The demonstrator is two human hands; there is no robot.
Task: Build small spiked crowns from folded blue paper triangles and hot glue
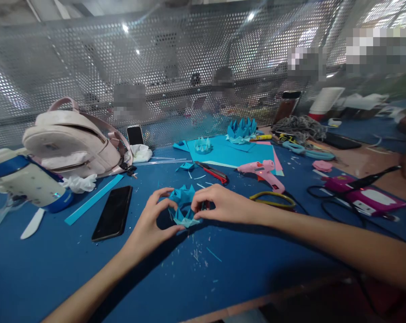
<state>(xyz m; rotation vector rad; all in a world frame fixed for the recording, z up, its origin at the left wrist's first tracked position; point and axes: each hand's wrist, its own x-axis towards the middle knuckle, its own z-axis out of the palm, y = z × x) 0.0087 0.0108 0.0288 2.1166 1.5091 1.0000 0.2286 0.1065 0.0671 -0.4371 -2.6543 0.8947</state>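
Note:
Between my two hands is a ring of folded blue paper with pointed tips, just above the blue table. My left hand curves round its left side, thumb at the lower edge and fingers at the upper left. My right hand pinches the ring's right side with thumb and forefinger. Just beyond them lie a small folded blue paper piece and a red and black utility knife. Right of the knife rests a pink glue gun.
Blue paper sheets lie behind, bearing a small paper crown and a larger one. On the left are a black phone, a blue strip and a backpack. Scissors and a magenta power strip lie right.

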